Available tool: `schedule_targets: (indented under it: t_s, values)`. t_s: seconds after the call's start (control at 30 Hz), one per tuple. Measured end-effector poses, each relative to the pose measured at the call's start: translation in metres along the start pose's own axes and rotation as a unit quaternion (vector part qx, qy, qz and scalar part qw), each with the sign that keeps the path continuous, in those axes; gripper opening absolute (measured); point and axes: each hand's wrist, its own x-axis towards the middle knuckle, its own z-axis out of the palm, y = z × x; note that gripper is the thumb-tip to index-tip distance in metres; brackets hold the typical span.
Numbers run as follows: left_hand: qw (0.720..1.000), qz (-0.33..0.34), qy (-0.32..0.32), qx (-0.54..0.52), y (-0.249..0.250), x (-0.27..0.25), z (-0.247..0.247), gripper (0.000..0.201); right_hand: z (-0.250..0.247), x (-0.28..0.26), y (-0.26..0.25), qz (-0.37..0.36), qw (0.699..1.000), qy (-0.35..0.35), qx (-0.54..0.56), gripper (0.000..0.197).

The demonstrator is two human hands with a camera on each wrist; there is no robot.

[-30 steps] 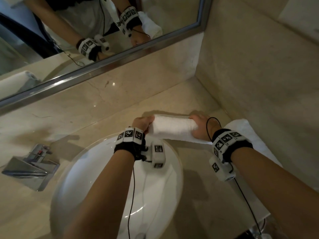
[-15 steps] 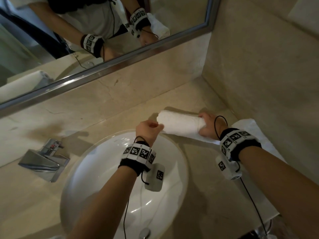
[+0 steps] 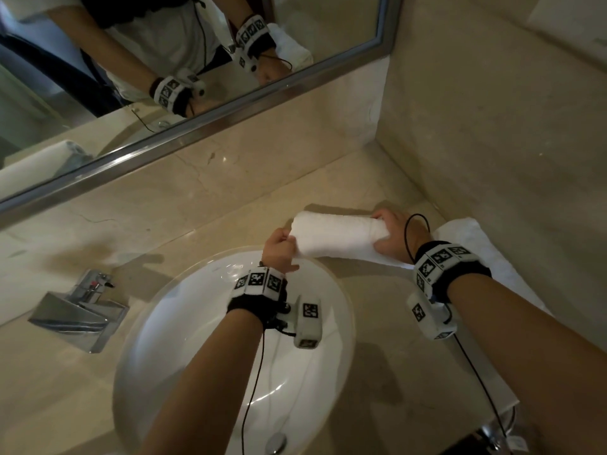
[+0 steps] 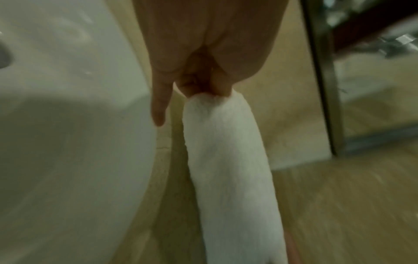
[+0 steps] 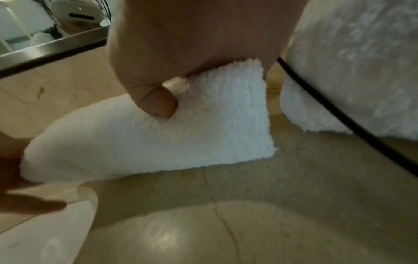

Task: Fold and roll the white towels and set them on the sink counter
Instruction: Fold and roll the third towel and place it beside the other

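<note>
A rolled white towel [image 3: 338, 236] is held between both hands above the beige sink counter [image 3: 377, 339], behind the basin. My left hand [image 3: 279, 247] pinches the roll's left end [image 4: 214, 100], with one finger sticking out straight. At the other end my right hand [image 3: 392, 236] grips the roll, thumb pressed into the towel [image 5: 181, 128], whose loose flap hangs down to the counter. A second white towel [image 3: 473, 254] lies flat on the counter under my right wrist, also in the right wrist view [image 5: 353, 71].
The white oval basin [image 3: 184, 372] sits below my arms, with a chrome faucet [image 3: 78, 310] at the left. A framed mirror [image 3: 197, 133] runs along the back wall. A marble side wall [image 3: 492, 159] closes the counter on the right.
The roll has been lifted slightly and shifted toward the back of the counter. My left hand went from touching its end to pinching it; my right hand kept its grip.
</note>
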Motion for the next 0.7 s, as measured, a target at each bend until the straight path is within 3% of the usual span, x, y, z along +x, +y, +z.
schedule_targets:
  t_s: [0.07, 0.17, 0.3, 0.43, 0.5, 0.57, 0.63, 0.7]
  values:
    - [0.998, 0.051, 0.009, 0.026, 0.0, 0.0, -0.004, 0.02, 0.004, -0.002, 0.002, -0.005, 1.0, 0.015, -0.01, 0.086]
    - [0.98, 0.166, 0.059, 0.097, 0.014, -0.008, -0.008, 0.01, 0.007, -0.004, 0.004, -0.002, 1.0, 0.011, -0.023, 0.086]
    - [0.954, 0.209, 0.092, 0.197, 0.024, 0.0, -0.006, 0.018, 0.002, -0.001, 0.001, 0.018, 0.999, -0.04, -0.03, 0.081]
    - [0.955, 0.219, 0.083, 0.181, 0.028, 0.0, 0.0, 0.015, -0.003, -0.006, 0.002, 0.013, 0.999, -0.049, -0.017, 0.079]
    - [0.969, 0.188, 0.088, 0.137, 0.027, 0.003, 0.005, 0.018, -0.004, -0.007, 0.008, 0.012, 0.999, -0.034, -0.001, 0.072]
    - [0.991, 0.104, 0.066, 0.052, 0.026, 0.007, 0.006, 0.023, -0.004, -0.005, 0.01, 0.011, 1.0, -0.023, 0.014, 0.068]
    - [1.0, -0.021, 0.012, 0.008, 0.022, 0.011, 0.006, 0.012, -0.004, -0.003, 0.009, 0.009, 0.999, -0.024, 0.025, 0.065]
    - [0.997, -0.053, 0.026, 0.042, 0.022, 0.015, 0.009, 0.036, -0.004, -0.001, 0.01, 0.012, 0.999, -0.023, 0.028, 0.065]
